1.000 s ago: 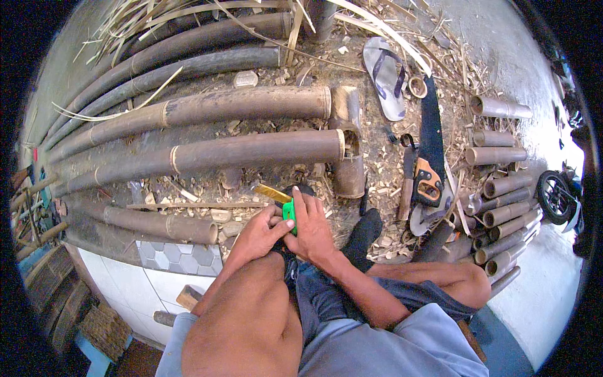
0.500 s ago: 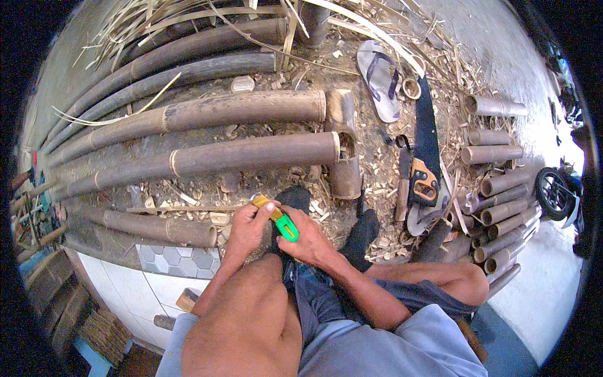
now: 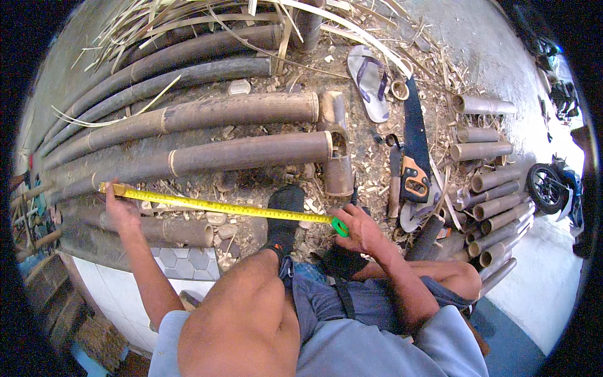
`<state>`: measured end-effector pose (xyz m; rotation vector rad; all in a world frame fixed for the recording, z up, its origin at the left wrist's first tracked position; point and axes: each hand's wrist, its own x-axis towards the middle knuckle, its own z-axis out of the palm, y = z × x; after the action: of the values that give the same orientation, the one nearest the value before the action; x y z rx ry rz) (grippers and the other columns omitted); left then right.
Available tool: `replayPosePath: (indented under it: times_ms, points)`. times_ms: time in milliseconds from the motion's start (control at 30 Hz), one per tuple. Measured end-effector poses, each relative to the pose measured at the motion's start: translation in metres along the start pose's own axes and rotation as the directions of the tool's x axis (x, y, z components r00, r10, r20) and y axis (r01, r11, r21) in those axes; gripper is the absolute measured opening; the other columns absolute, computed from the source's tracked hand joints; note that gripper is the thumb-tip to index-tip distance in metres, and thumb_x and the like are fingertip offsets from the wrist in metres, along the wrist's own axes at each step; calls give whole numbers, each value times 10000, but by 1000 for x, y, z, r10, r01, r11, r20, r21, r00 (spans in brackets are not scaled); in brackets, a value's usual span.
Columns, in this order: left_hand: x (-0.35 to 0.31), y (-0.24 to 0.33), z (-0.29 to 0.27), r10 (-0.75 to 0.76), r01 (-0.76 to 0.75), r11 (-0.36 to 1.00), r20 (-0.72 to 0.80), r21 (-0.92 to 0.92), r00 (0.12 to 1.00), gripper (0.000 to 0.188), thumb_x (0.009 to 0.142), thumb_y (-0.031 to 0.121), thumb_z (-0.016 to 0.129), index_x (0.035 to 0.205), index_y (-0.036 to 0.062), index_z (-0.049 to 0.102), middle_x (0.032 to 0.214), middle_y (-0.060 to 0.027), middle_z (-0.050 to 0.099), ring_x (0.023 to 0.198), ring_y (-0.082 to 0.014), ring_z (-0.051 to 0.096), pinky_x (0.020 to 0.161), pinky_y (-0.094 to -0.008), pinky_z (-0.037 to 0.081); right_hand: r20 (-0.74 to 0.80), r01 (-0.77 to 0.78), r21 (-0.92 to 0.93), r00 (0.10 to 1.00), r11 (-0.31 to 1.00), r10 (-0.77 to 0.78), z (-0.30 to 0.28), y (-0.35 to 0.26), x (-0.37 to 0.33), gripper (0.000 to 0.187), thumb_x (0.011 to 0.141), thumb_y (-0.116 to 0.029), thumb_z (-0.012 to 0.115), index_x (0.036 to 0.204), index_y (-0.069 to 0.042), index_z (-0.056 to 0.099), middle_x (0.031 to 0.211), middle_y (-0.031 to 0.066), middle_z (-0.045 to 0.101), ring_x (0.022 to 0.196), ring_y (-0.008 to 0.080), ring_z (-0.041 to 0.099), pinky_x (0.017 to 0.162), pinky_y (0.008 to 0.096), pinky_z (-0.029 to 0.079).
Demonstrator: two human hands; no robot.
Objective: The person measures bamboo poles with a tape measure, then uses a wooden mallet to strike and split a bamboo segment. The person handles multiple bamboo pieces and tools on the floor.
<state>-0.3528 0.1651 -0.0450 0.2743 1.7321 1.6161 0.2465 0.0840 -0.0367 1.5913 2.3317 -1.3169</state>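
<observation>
A yellow tape measure (image 3: 229, 210) with a green case is stretched out between my two hands. My left hand (image 3: 124, 212) pinches its free end, near the bamboo poles on the left. Around the green case my right hand (image 3: 360, 231) is closed, above my legs. The blade runs nearly straight, sloping down slightly to the right, and passes above my left foot in a dark sock. Just beyond it lies a long bamboo pole (image 3: 251, 152), its cut end resting on a short notched bamboo piece (image 3: 339, 173). Another pole (image 3: 182, 231) lies partly under the tape and my left hand.
A handsaw (image 3: 415, 151) and a wooden-handled blade tool (image 3: 395, 188) lie to the right, near a flip-flop (image 3: 369, 85). Cut bamboo tubes (image 3: 490, 151) are stacked farther right, before a motorcycle wheel (image 3: 545, 188). Bamboo strips (image 3: 182, 22) and shavings litter the ground.
My hands have moved apart, the left one far to the left and the right one to the right. The tape has been drawn out of its case between them.
</observation>
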Motion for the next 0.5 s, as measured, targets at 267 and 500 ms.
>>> replayPosePath:
  times_ms: [267,500]
  points:
    - [-95,-56,69,-190,212,973,211,-87,959,383,1032,404,548,1222,75,604,1093,-73,646,994,-221,622,900,-405,502,49,81,22,995,996,-82,9,-31,43,770,747,-230,717,1456,-99,448,1160,245,572,1099,443,566,974,504,492]
    - [-179,-69,89,-146,-19,735,186,677,972,349,970,366,665,938,22,714,781,-12,641,694,-138,570,646,-326,474,64,138,114,987,984,-146,8,-59,83,782,745,-251,670,1460,-48,426,1148,263,585,1080,452,580,987,496,482]
